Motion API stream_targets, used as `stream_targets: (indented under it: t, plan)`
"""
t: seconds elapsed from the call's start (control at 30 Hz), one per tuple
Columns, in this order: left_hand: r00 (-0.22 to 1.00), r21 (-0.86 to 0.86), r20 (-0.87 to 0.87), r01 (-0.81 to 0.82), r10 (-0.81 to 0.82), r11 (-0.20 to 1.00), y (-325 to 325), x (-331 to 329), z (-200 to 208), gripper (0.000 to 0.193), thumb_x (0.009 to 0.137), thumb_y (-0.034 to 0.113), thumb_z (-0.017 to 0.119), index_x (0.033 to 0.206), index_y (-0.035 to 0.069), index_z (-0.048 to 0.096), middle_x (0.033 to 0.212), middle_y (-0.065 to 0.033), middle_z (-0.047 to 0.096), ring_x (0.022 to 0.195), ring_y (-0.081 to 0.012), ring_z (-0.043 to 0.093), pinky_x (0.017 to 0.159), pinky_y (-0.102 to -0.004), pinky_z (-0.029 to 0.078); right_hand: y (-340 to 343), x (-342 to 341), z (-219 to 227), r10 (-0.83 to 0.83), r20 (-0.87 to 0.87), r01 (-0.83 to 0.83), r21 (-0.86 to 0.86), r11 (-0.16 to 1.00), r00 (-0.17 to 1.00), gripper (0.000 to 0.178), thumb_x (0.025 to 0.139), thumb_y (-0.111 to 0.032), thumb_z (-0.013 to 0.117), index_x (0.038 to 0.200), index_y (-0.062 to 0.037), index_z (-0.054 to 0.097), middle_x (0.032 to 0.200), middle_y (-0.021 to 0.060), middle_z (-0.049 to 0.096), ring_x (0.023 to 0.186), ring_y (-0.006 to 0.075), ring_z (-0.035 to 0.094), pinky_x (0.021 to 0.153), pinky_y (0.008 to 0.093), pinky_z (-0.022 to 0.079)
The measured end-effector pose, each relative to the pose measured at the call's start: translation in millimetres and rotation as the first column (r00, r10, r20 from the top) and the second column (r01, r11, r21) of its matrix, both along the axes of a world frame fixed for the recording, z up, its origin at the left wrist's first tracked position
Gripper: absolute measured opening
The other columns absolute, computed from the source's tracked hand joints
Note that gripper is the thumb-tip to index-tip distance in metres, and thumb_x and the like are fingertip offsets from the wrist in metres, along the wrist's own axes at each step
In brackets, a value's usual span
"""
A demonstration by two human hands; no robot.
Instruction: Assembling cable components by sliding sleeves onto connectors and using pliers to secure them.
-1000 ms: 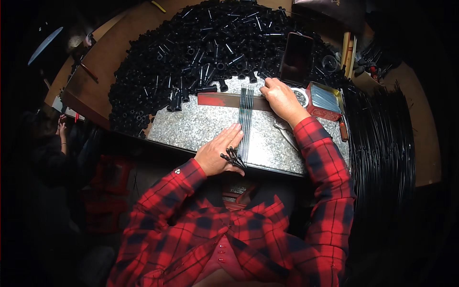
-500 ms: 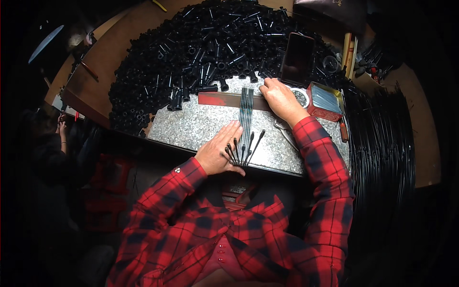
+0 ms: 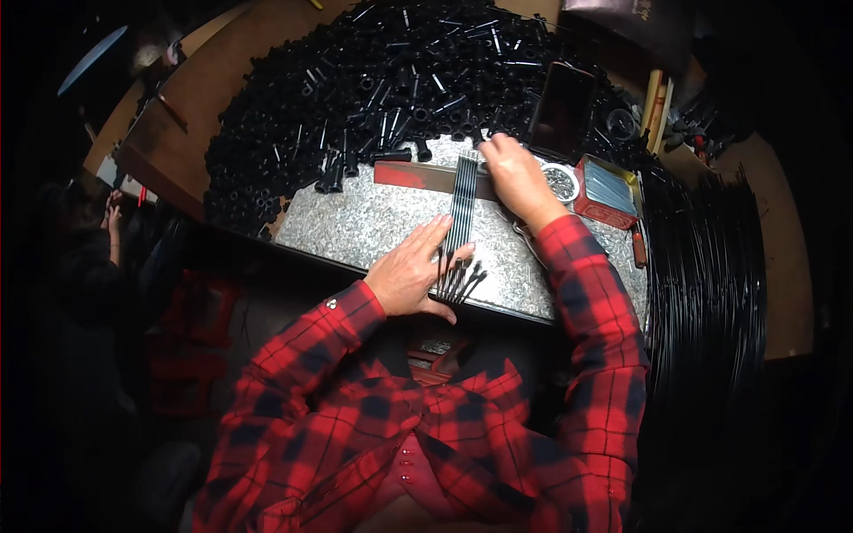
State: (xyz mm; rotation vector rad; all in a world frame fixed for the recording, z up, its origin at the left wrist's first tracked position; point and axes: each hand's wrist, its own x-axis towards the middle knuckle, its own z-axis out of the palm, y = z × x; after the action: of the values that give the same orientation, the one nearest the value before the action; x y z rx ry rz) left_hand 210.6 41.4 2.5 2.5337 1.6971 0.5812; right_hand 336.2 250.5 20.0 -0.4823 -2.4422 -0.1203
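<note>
Touching, with spread left hand (image 3: 404, 274), thin rods (image 3: 463, 204) aimed lengthwise away from body (image 3: 355, 426), over red-ended bar (image 3: 413, 175) on speckled board (image 3: 338, 226); curling right hand (image 3: 515, 173), cannot tell around what; facing heaped black parts (image 3: 355, 80) in dimness.

This seems a workshop: a big heap of black parts (image 3: 373, 93) lies behind the speckled worktop (image 3: 355, 233), where thin rods (image 3: 463, 204) rest (another person's hands (image 3: 114, 216) show at left).
</note>
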Motion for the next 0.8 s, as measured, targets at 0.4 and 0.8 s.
stream_targets:
  t: [0.4, 0.8]
  plan:
    - [1.000, 0.083, 0.005, -0.018, 0.017, 0.996, -1.7, -2.2, -13.7, 0.090, 0.061, 0.060, 0.070, 0.133, 0.013, 0.042, 0.138, -0.0290, 0.029, 0.130, -0.0411, 0.029, 0.105, -0.0445, 0.029, 59.1, 160.8, 39.0, -0.563, 0.434, 0.625, -0.001, 0.780, 0.703, 0.010, 0.072, -0.004, 0.059, 0.079, 0.0005, 0.064, 0.084, 0.0251, 0.061, 0.081, 0.0393, 0.061, 0.070, 0.0446, 0.049]
    - [0.996, 0.028, -0.063, 0.059, -0.057, 0.998, 0.0, -2.5, -4.0, 0.089, 0.063, 0.060, 0.068, 0.132, 0.010, 0.042, 0.142, -0.0164, 0.032, 0.132, -0.0351, 0.028, 0.105, -0.0471, 0.029, 59.4, 171.6, 29.2, -0.514, 0.437, 0.593, -0.056, 0.803, 0.738, 0.007, 0.074, -0.004, 0.058, 0.076, 0.0005, 0.062, 0.080, 0.0234, 0.061, 0.080, 0.0401, 0.060, 0.069, 0.0453, 0.048]
